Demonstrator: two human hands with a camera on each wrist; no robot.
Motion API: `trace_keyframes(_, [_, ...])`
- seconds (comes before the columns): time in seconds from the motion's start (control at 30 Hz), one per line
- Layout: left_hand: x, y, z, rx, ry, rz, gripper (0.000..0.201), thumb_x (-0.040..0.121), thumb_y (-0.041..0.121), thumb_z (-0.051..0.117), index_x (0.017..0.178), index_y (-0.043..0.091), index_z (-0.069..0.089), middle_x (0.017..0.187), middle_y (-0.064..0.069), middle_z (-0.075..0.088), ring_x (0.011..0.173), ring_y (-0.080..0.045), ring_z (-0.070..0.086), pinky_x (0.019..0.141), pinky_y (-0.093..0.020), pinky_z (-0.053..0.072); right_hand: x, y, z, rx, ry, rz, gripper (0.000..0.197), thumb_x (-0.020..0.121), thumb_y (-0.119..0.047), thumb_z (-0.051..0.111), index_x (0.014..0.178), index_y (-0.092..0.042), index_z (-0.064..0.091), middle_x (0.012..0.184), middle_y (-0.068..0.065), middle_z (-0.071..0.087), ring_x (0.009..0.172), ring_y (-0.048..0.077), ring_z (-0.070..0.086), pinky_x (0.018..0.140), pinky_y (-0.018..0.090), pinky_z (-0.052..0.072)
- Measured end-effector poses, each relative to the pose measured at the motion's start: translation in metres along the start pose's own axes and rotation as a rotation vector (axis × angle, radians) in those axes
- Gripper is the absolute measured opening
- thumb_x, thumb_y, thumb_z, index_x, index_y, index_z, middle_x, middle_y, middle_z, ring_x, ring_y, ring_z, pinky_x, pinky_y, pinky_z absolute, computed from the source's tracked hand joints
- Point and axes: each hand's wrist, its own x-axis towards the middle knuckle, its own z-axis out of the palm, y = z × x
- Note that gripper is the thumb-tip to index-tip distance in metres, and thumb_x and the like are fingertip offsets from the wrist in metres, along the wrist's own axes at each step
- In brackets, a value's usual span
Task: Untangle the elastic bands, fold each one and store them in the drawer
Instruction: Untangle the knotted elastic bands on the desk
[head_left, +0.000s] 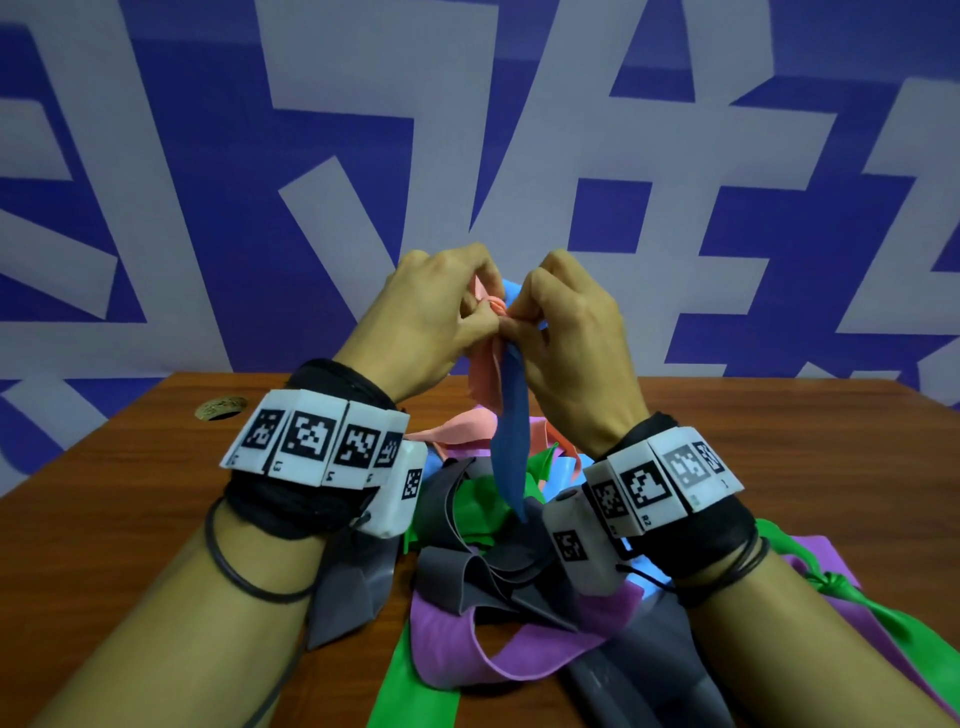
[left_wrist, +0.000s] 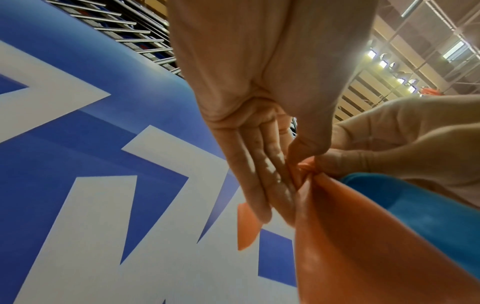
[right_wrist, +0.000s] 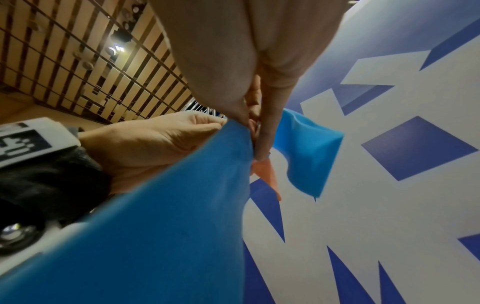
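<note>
Both hands are raised above the table and meet at a knot joining an orange band (head_left: 480, 364) and a blue band (head_left: 511, 441). My left hand (head_left: 478, 317) pinches the orange band (left_wrist: 337, 236) at the knot (left_wrist: 306, 166). My right hand (head_left: 519, 319) pinches the same knot from the other side, with the blue band (right_wrist: 168, 216) draped under it. A short orange end (right_wrist: 270, 174) and a blue flap (right_wrist: 309, 152) stick out past the right hand's fingers. Both bands hang down into a tangled pile (head_left: 493, 561) of grey, green, purple and blue bands on the table.
The wooden table (head_left: 145, 493) carries the pile in front of me. A green band (head_left: 883, 618) and a purple band (head_left: 815, 551) trail off to the right. A round brass-coloured fitting (head_left: 221, 406) sits at the far left. A blue-and-white patterned wall (head_left: 208, 182) stands behind. No drawer is in view.
</note>
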Motion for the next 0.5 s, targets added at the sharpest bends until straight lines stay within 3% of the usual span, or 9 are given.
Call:
trace_keyframes(0.13, [0.000, -0.004, 0.002, -0.054, 0.008, -0.013, 0.008, 0.092, 0.008, 0.060, 0.092, 0.015, 0.062, 0.067, -0.001, 0.070, 0.061, -0.011, 0.070, 0.068, -0.037, 0.062, 0.000, -0.002, -0.002, -0.024, 0.030, -0.097, 0.018, 0.081, -0.001, 0.068, 0.074, -0.004, 0.052, 0.084, 0.010, 0.049, 0.059, 0.030, 0.047, 0.045, 0.044, 0.042])
trace_keyframes(0.27, [-0.001, -0.007, -0.006, -0.157, -0.036, -0.038, 0.006, 0.094, 0.005, 0.058, 0.094, 0.010, 0.063, 0.065, -0.005, 0.071, 0.060, -0.011, 0.071, 0.064, -0.027, 0.061, 0.000, -0.008, -0.002, -0.028, 0.057, -0.180, 0.019, 0.082, -0.003, 0.066, 0.072, -0.002, 0.050, 0.082, 0.012, 0.048, 0.055, 0.030, 0.043, 0.041, 0.038, 0.039])
trace_keyframes(0.43, [-0.002, -0.008, -0.010, -0.154, -0.034, -0.046, 0.004, 0.095, 0.012, 0.060, 0.094, 0.011, 0.064, 0.061, 0.000, 0.068, 0.059, -0.008, 0.069, 0.058, -0.015, 0.056, 0.000, -0.013, -0.002, -0.003, 0.096, -0.244, 0.022, 0.086, -0.014, 0.058, 0.070, -0.002, 0.050, 0.080, 0.013, 0.050, 0.055, 0.028, 0.042, 0.041, 0.038, 0.039])
trace_keyframes(0.5, [-0.001, -0.008, -0.009, -0.156, -0.030, -0.050, 0.005, 0.094, 0.011, 0.060, 0.094, 0.011, 0.065, 0.059, 0.002, 0.067, 0.057, -0.006, 0.067, 0.057, -0.015, 0.056, 0.000, -0.012, -0.002, 0.013, 0.101, -0.226, 0.025, 0.087, -0.020, 0.056, 0.071, -0.002, 0.052, 0.081, 0.013, 0.052, 0.058, 0.026, 0.045, 0.044, 0.040, 0.041])
